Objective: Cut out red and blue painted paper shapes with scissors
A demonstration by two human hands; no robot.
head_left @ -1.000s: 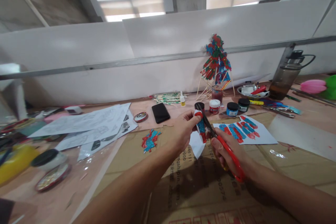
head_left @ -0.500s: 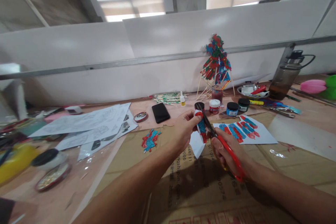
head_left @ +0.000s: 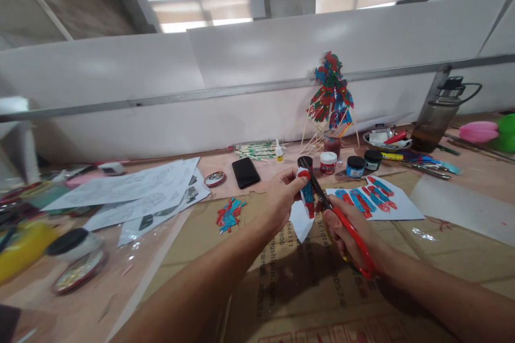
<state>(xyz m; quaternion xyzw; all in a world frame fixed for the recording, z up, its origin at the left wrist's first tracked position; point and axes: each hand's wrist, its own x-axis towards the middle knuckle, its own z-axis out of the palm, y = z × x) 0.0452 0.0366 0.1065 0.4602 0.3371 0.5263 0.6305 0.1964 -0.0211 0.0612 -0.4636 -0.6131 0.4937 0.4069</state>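
Between thumb and fingers, my left hand (head_left: 284, 195) pinches a small strip of paper (head_left: 308, 195) painted red and blue with a white edge. My right hand (head_left: 348, 228) grips red-handled scissors (head_left: 356, 241). Their dark blades point up and away, lying along the strip's right side. Whether the blades touch the paper I cannot tell. Below the strip, a white paper scrap (head_left: 301, 222) hangs or lies over the cardboard. To the right rests a white sheet (head_left: 396, 206) with painted red and blue shapes. Left of my hands lies a cut-out red and blue piece (head_left: 230, 214).
A cardboard sheet (head_left: 193, 268) covers the table's front. Behind stand paint jars (head_left: 329, 163), a glue bottle (head_left: 279, 151), a black phone (head_left: 245, 172) and a painted figure on sticks (head_left: 332, 86). Printed papers (head_left: 132, 187) lie left; a water bottle (head_left: 436, 118) stands right.
Both hands, the strip and the scissors hold almost the same position. The whole view has shifted very slightly.
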